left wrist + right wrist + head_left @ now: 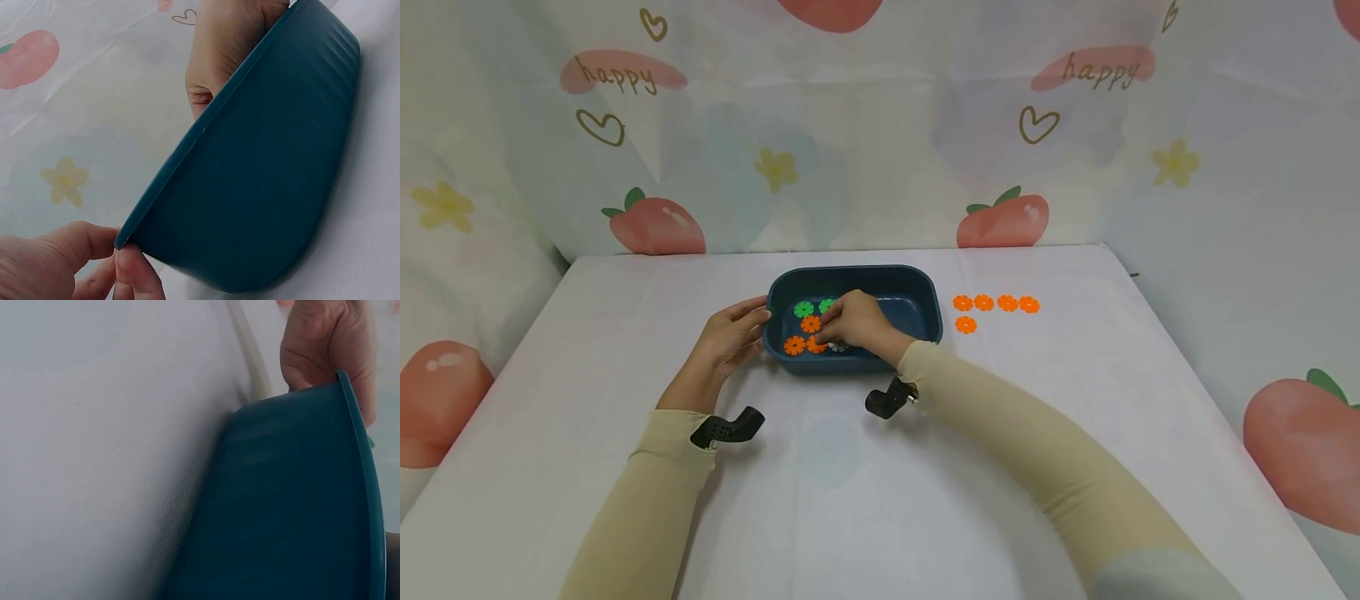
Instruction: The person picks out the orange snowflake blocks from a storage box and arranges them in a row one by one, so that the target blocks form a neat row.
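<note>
A dark blue rectangular plastic basin (917, 358) stands on the table. My left hand (730, 337) is at its left end; in the left wrist view the thumb and fingers (134, 269) pinch its rim. My right hand (859, 321) reaches inside with bent fingers, its fingertips down at an orange notched disc (817, 343); whether they pinch it is hidden. Beside that lie other orange discs (794, 345), a green disc (803, 309), another green disc (827, 306) and a whitish disc (837, 347), partly covered by the right hand.
Right of the basin, several orange notched discs lie flat: a row (984, 303) with a single disc (966, 325) below its left end. A white cloth covers the table (820, 517). Behind it hangs a printed fabric backdrop (865, 167).
</note>
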Demonstrator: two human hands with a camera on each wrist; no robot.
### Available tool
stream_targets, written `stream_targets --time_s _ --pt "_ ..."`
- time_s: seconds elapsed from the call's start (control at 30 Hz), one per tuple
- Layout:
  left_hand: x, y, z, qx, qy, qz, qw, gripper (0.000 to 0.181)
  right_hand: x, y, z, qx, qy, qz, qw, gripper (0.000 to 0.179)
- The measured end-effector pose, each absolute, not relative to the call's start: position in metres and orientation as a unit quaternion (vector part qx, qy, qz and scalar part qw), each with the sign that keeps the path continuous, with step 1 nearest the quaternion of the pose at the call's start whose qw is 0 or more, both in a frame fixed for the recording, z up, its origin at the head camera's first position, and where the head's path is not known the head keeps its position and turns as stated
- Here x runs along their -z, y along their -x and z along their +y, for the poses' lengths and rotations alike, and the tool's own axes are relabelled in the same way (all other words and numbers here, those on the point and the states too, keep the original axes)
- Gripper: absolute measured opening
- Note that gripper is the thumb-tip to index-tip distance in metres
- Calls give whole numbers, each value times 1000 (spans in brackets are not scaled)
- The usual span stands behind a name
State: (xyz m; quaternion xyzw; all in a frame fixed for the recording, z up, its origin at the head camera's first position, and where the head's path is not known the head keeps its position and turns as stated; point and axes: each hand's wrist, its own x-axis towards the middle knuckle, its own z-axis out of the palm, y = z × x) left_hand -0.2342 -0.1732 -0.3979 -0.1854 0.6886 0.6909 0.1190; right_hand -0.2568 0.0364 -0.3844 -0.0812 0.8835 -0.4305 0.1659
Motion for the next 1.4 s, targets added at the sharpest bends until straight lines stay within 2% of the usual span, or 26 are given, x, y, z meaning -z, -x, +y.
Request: stream_targets --time_s 0.77,1.4 --pt "398 233 -174 -694 182 687 118 46 390 256 24 354 183 910 112 31" --pt "398 235 -174 -696 189 682 117 45 388 257 24 345 199 911 105 30"
